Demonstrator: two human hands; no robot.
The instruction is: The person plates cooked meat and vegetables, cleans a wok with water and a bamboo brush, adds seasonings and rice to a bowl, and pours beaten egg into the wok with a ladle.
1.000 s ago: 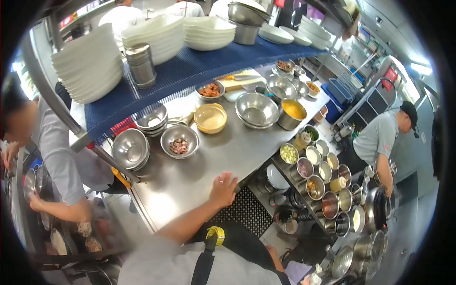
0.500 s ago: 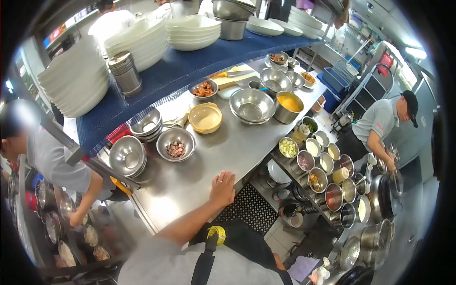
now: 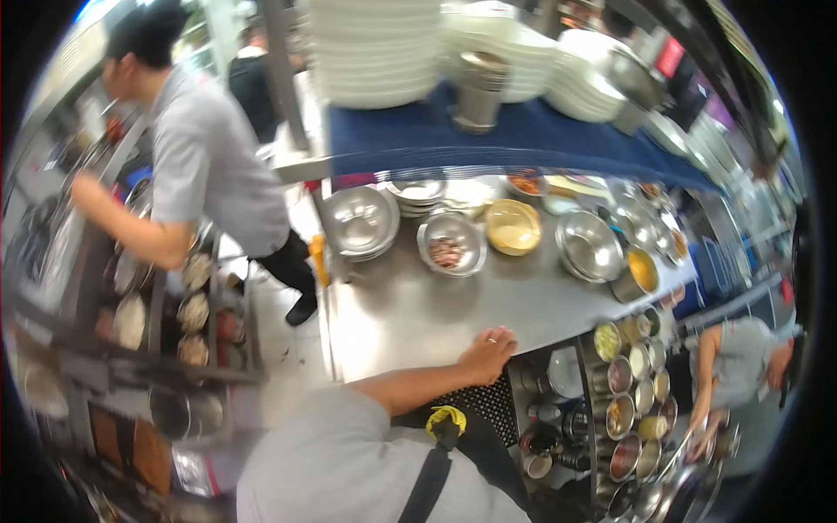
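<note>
My left hand point(image 3: 488, 356) lies flat on the front edge of the steel counter point(image 3: 392, 327). It wears a ring, its fingers are stretched out, and nothing is in it. Beyond it stands a steel bowl point(image 3: 460, 225) with chopped pinkish pieces, apparently meat, at the bottom. A yellow bowl point(image 3: 513, 227) is just right of that. Stacked steel bowls point(image 3: 360, 225) stand to the left, and more steel bowls point(image 3: 589, 246) to the right. A steel pot point(image 3: 629, 286) there holds something orange-yellow. My right hand is out of view.
A blue-lined shelf point(image 3: 384, 161) with stacked white dishes point(image 3: 375, 52) hangs over the counter. At left, a person point(image 3: 205, 148) reaches over food containers. Another person point(image 3: 741, 357) works at right by pans. A rack of filled tins point(image 3: 619, 375) stands beside the black floor mat point(image 3: 488, 405).
My view has swung left, so the counter and bowls sit further right. The person at left now shows almost whole, arm raised. My left hand still rests at the counter edge.
</note>
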